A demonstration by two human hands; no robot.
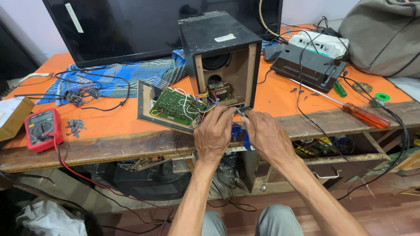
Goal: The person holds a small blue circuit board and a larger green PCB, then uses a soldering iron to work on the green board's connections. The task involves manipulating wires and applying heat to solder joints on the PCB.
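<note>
Orange-topped wooden bench (284, 94), worn at its front edge, carries all parts. Speaker box (221, 57) stands upright at 12 o'clock from the hands, back open, driver and transformer visible inside. Back panel (146, 102) lies tilted against the box at 10 o'clock, with the green board (177, 105) mounted on it and coloured wires (203, 105) running from board into box.

Left hand (213, 133): fingers curled together, tips pressed at the wire bundle near the board's right edge. Right hand (267, 135): thumb and forefinger pinch a small dark tool (240, 112), its type not discernible; its tip meets the left fingertips just below the box opening. Wires lie directly at both sets of fingertips, touching.

Surroundings: red multimeter (41, 129) at 9 o'clock, screw pile (75, 126) beside it; orange screwdriver (365, 116) at 3 o'clock; flat screen (131, 26) behind on blue cloth (131, 76); grey bag (385, 35) at 1 o'clock.
</note>
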